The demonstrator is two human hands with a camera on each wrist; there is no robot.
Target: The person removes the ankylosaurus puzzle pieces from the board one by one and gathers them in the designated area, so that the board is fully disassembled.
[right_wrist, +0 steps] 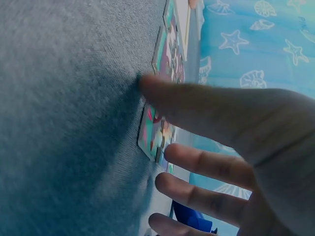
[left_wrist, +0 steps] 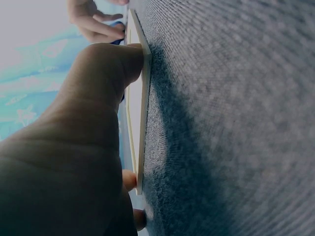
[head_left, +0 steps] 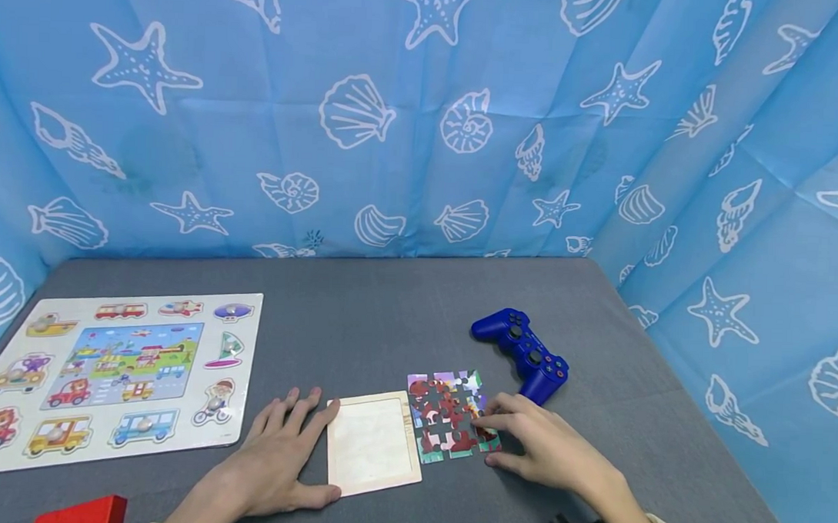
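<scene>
A square, shallow wooden puzzle tray (head_left: 374, 445) lies on the cloth in the head view. My left hand (head_left: 273, 456) rests at its left side, fingers spread, thumb (left_wrist: 133, 64) and index finger touching its edge. Just right of the tray is a jigsaw (head_left: 448, 416) of colourful pieces, laid roughly in a square with gaps between them. Over its right side is my right hand (head_left: 544, 443), fingers loosely bent. Its thumb and index finger are beside a lower-right jigsaw piece (right_wrist: 150, 125); whether the fingertips touch it I cannot tell.
A blue game controller (head_left: 523, 354) lies beyond the right hand. At the left is a large vehicle peg-puzzle board (head_left: 223, 316). A red object (head_left: 84, 511) shows at the bottom edge. Behind the grey-covered table (head_left: 361, 321) hangs a blue seashell-patterned curtain (head_left: 422, 177).
</scene>
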